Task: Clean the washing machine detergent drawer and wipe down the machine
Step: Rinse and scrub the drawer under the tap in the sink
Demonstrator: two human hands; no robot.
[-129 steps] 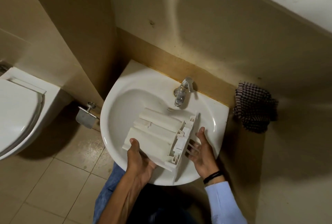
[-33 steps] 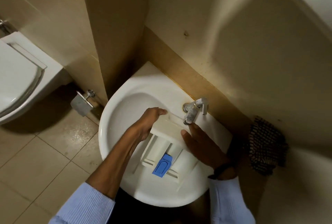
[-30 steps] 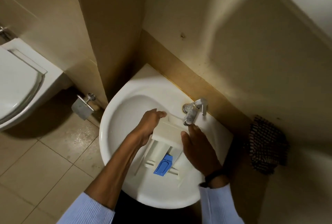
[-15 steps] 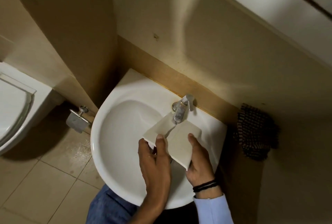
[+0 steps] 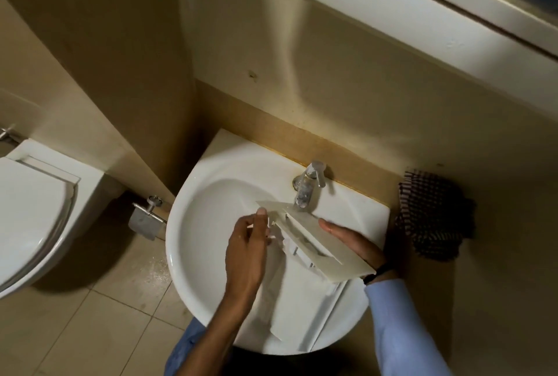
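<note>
At sink front: detergent drawer [image 5: 302, 309] lies lengthwise in the sink [image 5: 187, 255], rear end at the near rim, front panel [image 5: 329, 255] raised toward the tap [image 5: 305, 191]
Left hand [image 5: 246, 252]: curled onto the drawer's left side just behind the panel, one fingertip on the panel's left end
Right hand [image 5: 351, 244]: fingers straight, flat against the panel's far face; thumb hidden
Hands: apart, one each side of the panel
Tap: spout right over the panel's top edge; can't tell if water runs
Handling (my read): light, stiff moulded plastic; thin ribs and clips likely brittle; slick once wet
Hold point: side walls near the panel, both hands; not the thin panel lip or the clips
Right of sink: checked cloth [image 5: 431, 218] hangs on the wall, untouched, probably for the wipe-down
Far left: toilet [image 5: 33, 212], roll holder [image 5: 145, 218]
</note>
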